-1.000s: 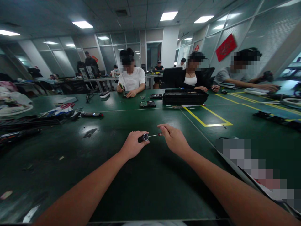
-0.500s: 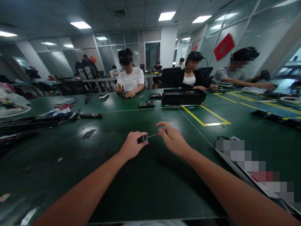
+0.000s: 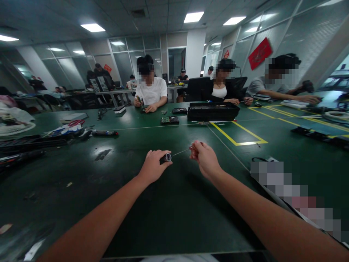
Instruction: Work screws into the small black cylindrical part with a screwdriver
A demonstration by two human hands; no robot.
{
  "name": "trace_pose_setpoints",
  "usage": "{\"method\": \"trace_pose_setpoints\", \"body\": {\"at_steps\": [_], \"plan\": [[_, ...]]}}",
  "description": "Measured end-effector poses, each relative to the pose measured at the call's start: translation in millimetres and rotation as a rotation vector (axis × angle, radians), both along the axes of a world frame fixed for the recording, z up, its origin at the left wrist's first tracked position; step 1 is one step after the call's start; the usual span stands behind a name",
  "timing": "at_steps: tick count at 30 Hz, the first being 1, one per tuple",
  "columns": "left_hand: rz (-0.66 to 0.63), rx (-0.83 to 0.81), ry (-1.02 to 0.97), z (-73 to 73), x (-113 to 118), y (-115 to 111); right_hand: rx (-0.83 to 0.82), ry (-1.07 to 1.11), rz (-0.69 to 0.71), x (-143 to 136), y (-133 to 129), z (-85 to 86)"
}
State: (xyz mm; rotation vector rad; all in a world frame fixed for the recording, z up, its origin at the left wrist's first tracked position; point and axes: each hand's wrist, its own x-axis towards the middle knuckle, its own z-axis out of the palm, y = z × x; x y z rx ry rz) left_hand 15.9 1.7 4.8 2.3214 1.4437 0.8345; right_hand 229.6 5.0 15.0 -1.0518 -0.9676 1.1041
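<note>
Black cylinder (image 3: 167, 157) is clamped in the left hand (image 3: 153, 167), at the centre of the frame. Apart from it, the right hand (image 3: 205, 156) pinches the red end of a thin rod (image 3: 181, 152). Below is the green table (image 3: 163, 211), with yellow tape (image 3: 224, 134) at right. Behind, people (image 3: 151, 90) sit before glass walls (image 3: 308, 40); at upper right, one red poster (image 3: 260, 53) has marks too blurred to read.

We see a smooth green table (image 3: 131, 225), semi-glossy, with scuffed, shiny patches. The long tray (image 3: 212, 112) looks like dark matt plastic. The shaft (image 3: 180, 152) has a thin metallic look; the cylinder (image 3: 167, 157) appears dark, its pale rim faintly shiny. The shirt (image 3: 151, 91) is soft white cloth.
</note>
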Motion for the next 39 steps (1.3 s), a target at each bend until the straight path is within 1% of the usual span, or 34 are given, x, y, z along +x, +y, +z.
{"method": "trace_pose_setpoints", "body": {"at_steps": [6, 10, 12, 15, 17, 20, 24, 28, 32, 39], "plan": [[-0.006, 0.003, -0.013, 2.4, 2.1, -2.4, 0.07, -0.097, 0.087, -3.9, -3.6, -0.3], [-0.02, 0.006, -0.017, 3.9, 4.0, -4.0, 0.113, -0.162, 0.104, -4.4, -3.5, -3.0], [-0.019, 0.008, -0.019, 3.9, 4.0, -4.1, 0.146, -0.229, 0.103, -3.2, -5.2, -1.3], [-0.008, 0.006, -0.021, 4.1, 3.6, -4.2, 0.192, -0.438, 0.047, -1.4, -11.2, 6.8], [-0.001, 0.002, -0.027, 4.4, 3.5, -4.5, 0.169, -0.6, -0.044, -0.8, -15.9, 13.3], [-0.001, 0.001, -0.048, 4.4, 3.7, -5.1, 0.161, -0.695, -0.124, -1.0, -20.3, 19.2], [-0.007, -0.006, -0.078, 2.2, 3.4, -4.8, 0.166, -0.705, -0.138, -0.8, -20.3, 18.8], [-0.007, -0.013, -0.098, 0.1, 2.7, -3.9, 0.155, -0.647, -0.101, -0.2, -19.0, 17.4], [-0.011, -0.012, -0.111, 1.1, 2.6, -4.4, 0.182, -0.585, -0.07, -0.6, -19.3, 17.0], [-0.005, -0.043, -0.116, 2.7, 2.7, -4.0, 0.189, -0.62, -0.098, -0.7, -22.4, 17.6]]}}
